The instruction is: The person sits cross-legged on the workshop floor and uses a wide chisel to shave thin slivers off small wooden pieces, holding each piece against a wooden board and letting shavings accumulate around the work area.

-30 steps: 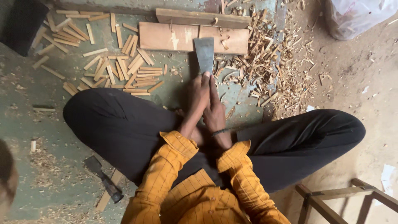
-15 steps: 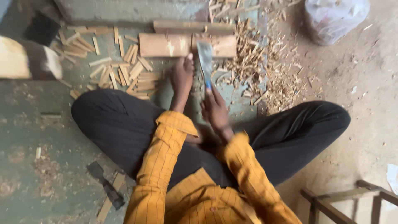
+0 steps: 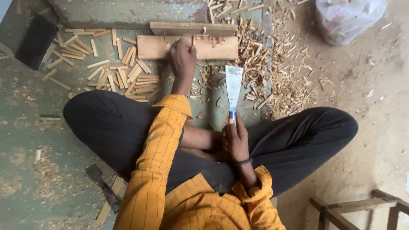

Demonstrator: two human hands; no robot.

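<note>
I sit cross-legged on a green floor. My left hand (image 3: 182,57) reaches forward and holds a small wooden stick upright on a flat wooden block (image 3: 217,47). My right hand (image 3: 235,138) is pulled back near my lap and grips the handle of a broad metal blade (image 3: 234,85), which points forward, raised clear of the block. A second wooden plank (image 3: 191,28) lies just beyond the block.
Several cut wooden sticks (image 3: 128,76) lie scattered left of the block. Wood shavings (image 3: 272,72) pile up on the right. A black box (image 3: 36,41) stands far left, a white plastic bag (image 3: 347,19) far right, a hammer (image 3: 102,187) by my left knee, a wooden frame (image 3: 353,208) bottom right.
Both hands were together on the blade near the block. My left hand has moved forward onto the block with a stick, and my right hand has drawn the blade back.
</note>
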